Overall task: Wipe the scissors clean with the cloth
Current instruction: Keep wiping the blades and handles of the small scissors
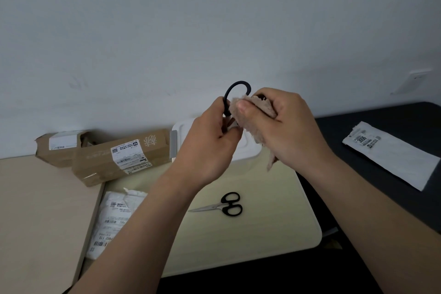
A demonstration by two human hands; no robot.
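Note:
My left hand [210,148] grips a pair of black-handled scissors [235,89] held up in the air; only one handle loop shows above my fingers. My right hand [284,124] holds a beige fluffy cloth [262,107] bunched against the scissors, thumb pressing on the cloth. A tail of cloth hangs below that hand. The blades are hidden by my hands and the cloth. A second pair of black-handled scissors [223,205] lies shut on the pale yellow mat [262,222], blades pointing left.
Two brown cardboard parcels [114,155] lie at the back left by the wall. A white plastic mailer [114,217] sits on the mat's left edge, another white mailer [391,153] on the dark table at right. A white lidded box [243,148] stands behind my hands.

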